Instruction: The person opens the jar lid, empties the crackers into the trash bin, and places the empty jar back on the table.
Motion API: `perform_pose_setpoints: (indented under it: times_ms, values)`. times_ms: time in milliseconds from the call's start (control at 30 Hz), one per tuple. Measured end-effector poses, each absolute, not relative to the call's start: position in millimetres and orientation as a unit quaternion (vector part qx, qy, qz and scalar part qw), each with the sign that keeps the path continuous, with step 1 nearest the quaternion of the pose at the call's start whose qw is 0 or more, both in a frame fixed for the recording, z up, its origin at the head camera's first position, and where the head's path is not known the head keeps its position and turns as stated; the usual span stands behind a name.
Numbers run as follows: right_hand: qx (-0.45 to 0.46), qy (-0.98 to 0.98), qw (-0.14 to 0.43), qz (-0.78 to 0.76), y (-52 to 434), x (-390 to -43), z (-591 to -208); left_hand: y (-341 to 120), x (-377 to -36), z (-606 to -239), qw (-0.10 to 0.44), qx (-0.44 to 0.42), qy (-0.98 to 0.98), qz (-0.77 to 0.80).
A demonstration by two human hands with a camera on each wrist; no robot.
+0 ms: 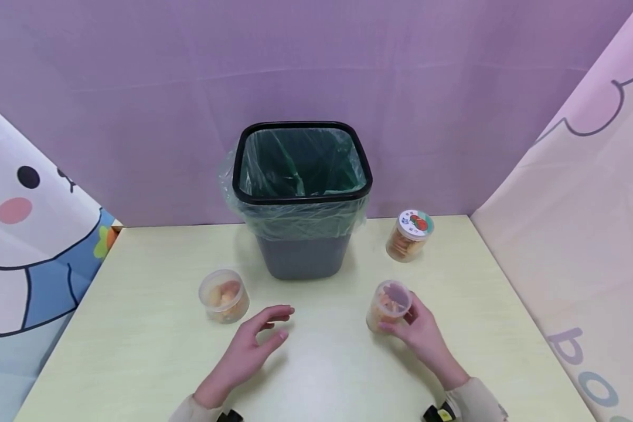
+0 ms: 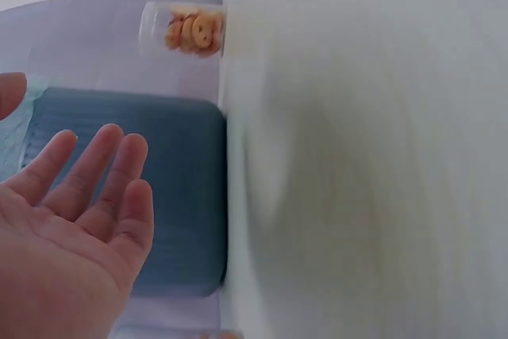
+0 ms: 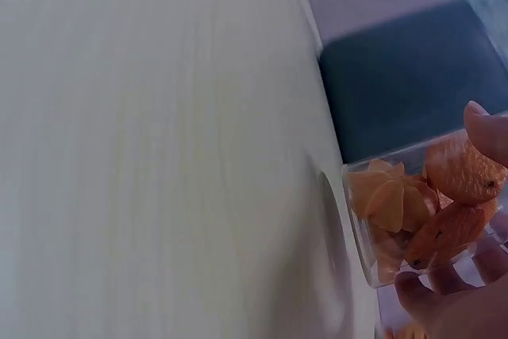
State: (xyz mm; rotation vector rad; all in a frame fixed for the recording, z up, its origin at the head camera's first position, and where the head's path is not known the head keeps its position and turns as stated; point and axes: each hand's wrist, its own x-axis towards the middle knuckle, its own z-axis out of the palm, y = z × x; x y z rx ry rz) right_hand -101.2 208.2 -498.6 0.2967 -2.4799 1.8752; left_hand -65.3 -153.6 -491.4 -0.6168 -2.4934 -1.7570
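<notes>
- Right, we see the right hand [image 1: 419, 331] wrapped round a clear snack jar [image 1: 389, 305] on the right half of the table [image 1: 327, 375]; fingers curl behind it and the thumb comes in from the near side.
- Up close on the right wrist view, that snack jar [image 3: 413, 220] shows orange, star-cut pieces behind its clear wall, with a fingertip at its upper edge and another across its lower side.
- We cannot tell whether the jar's base touches the table or sits just above it.
- Over on the left, the left hand [image 1: 250, 346] hovers above the table with fingers loosely spread, and we see nothing in it; the left wrist view shows that left hand [image 2: 67, 236] palm-open.
- Just beyond its fingertips, to the left, stands a second clear jar [image 1: 224, 295] with pale orange snacks inside.
- Between and behind the two hands sits the grey bin [image 1: 302, 196], black-rimmed, lined with a clear bag.
- To the bin's right, we spot a labelled jar [image 1: 408, 235] of biscuits, tilted, well apart from the held one.
</notes>
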Motion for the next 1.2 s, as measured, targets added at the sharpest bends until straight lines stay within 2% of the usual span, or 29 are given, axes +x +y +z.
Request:
perform_pose_setpoints:
  times_ms: [267,667,1200]
  values:
    - [0.156,-0.765,-0.025,0.625,170,-91,-496,-137,-70,-495,-0.007,-0.218,-0.788,-0.575]
    - [0.203,-0.74,-0.073,0.637,136,-83,-499,-112,-80,-483,-0.008,-0.248,-0.775,-0.581]
    - [0.2,-0.617,-0.1,0.755,118,-75,-489,-109,-77,-494,-0.099,-0.24,-0.81,-0.526]
